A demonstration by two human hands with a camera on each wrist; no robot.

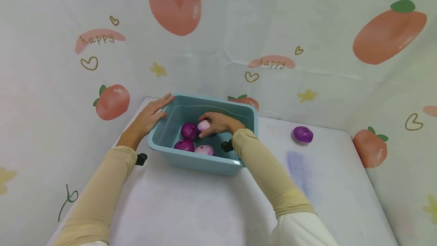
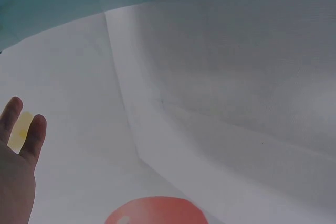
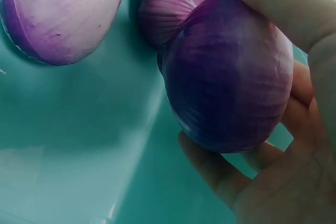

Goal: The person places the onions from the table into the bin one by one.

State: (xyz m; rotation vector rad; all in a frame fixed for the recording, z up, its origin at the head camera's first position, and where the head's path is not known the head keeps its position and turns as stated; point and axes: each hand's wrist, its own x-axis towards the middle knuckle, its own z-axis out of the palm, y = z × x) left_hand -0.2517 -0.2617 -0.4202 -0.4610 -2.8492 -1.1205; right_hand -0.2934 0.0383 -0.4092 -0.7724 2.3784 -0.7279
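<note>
My right hand reaches into a blue-green plastic bin and grips a red onion. In the right wrist view its thumb and fingers curve round the same onion, which is dark purple on one side and paler on the other. Beside it in the bin lie two deep purple onions and a pale pinkish onion. My left hand is at the bin's left rim with its fingers stretched out. The left wrist view catches only part of that hand at the lower left.
Another purple onion lies outside the bin, toward the right back of the white-covered table. A printed cloth with fruit pictures hangs close behind the bin and along the sides.
</note>
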